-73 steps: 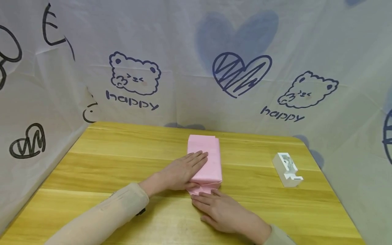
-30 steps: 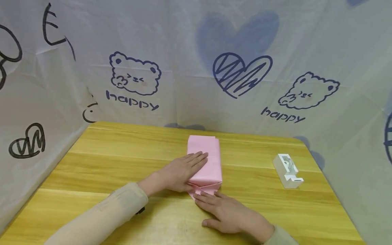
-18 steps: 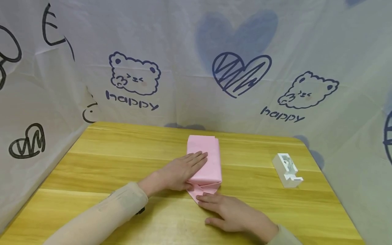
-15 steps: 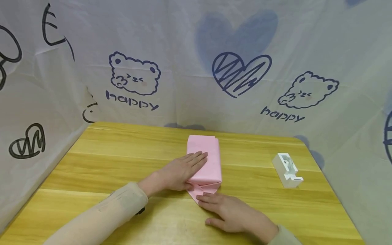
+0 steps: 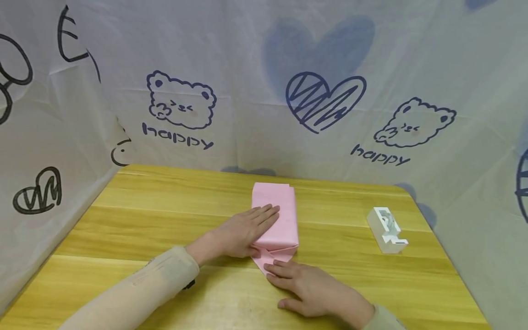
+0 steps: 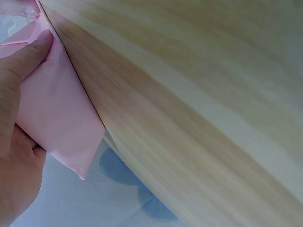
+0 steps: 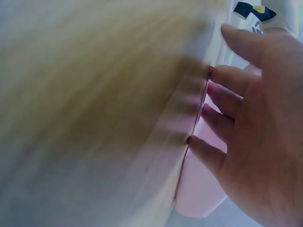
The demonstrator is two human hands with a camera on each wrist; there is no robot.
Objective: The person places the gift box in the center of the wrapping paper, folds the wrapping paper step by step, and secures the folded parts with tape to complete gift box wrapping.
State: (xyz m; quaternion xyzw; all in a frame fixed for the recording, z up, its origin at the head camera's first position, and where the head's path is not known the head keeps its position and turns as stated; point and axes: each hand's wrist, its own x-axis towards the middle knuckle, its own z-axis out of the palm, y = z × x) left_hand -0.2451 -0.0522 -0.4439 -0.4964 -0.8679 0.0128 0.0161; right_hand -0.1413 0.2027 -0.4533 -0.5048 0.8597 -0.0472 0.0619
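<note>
A box wrapped in pink paper (image 5: 284,224) lies lengthwise on the wooden table. My left hand (image 5: 243,231) rests flat across its top with straight fingers, the thumb down at the near end. From that near end a folded paper flap (image 5: 264,262) sticks out toward me in a slanted point. The fingertips of my right hand (image 5: 311,288) touch the flap, fingers extended, thumb held apart. In the left wrist view my thumb (image 6: 35,54) presses on the pink paper by a crease. The right wrist view shows my fingertips (image 7: 203,146) against the tabletop, with pink paper behind them.
A white tape dispenser (image 5: 387,231) stands on the right side of the wooden table (image 5: 165,201). A pale cloth (image 5: 247,59) printed with bears and hearts hangs behind and along the sides.
My right hand has slid slightly right and toward me along the flap, and more of the flap's pointed corner shows. My left hand and the box have stayed in place.
</note>
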